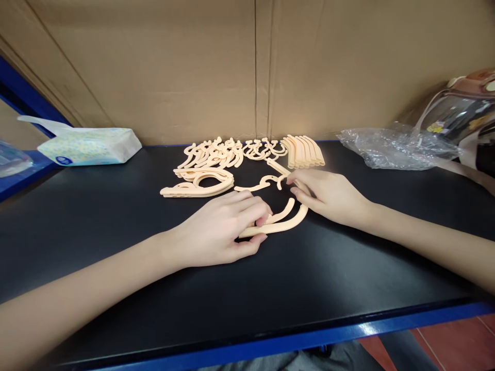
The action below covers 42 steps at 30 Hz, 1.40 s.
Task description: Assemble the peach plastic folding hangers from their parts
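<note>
My left hand (pixel 228 226) is closed around a long curved cream plastic hanger arm (pixel 284 225), thumb in front and fingers over it. A second curved strip (pixel 286 208) runs just behind it, partly hidden by the fingers. My right hand (pixel 328 196) reaches over the far end of the long arm, its fingers pinched at cream hanger pieces; their exact hold is partly hidden. Near those fingertips lie a straighter strip (pixel 277 166) and a small hook end (pixel 281 181). Behind my left hand rests a loose hook-shaped piece (pixel 253 186).
Folded hangers (pixel 197 193) are stacked at centre left. Behind them are piles of small hook pieces (pixel 214 153) and a row of curved arms (pixel 304 152). A tissue pack (pixel 91 147) stands left; crumpled clear plastic (pixel 398 147) and a transparent bottle (pixel 456 113) are right. Cardboard (pixel 174 67) backs the black table (pixel 328 278).
</note>
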{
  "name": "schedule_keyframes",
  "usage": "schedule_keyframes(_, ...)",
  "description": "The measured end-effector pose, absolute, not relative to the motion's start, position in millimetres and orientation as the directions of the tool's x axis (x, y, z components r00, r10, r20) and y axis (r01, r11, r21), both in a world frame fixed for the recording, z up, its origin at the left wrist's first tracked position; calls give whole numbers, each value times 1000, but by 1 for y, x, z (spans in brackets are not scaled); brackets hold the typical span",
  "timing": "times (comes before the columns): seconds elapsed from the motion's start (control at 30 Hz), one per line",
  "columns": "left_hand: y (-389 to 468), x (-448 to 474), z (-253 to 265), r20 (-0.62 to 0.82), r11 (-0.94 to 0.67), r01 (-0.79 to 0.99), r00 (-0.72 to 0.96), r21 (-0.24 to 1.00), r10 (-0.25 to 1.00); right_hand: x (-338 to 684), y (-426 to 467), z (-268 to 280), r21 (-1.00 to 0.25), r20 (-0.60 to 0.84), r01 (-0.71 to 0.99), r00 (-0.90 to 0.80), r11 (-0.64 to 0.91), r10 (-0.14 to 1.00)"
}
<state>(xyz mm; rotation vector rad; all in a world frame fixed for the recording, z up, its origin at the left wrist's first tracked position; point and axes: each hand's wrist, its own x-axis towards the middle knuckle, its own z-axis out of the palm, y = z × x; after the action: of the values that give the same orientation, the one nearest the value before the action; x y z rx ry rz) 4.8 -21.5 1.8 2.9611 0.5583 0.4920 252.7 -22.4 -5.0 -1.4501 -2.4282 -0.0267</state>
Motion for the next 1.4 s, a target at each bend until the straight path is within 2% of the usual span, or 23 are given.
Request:
schedule_keyframes(0.57,-19,4,1,321,-952,278,897,125,304,252,-24,-5,-156,270,851,-452,501,850)
schedule_keyframes(0.8,-17,3,0,308,-921,357,868,155,389,253,-24,-3,-161,246,843,-469,513,848)
schedule_keyframes(1.03,-9,3,-3,422,-887,462,804,-1,419,254,-25,-6,-140,264,773,-573,619,776)
schedule_keyframes(1.2,-7,1,-2,434,-862,501,795,-77,424,254,-26,-5,-127,267,732,-624,669,734)
schedule_keyframes(1.4,-9,2,-3,431,-839,543,761,-14,485,255,-25,-5,-100,278,681,-681,726,677)
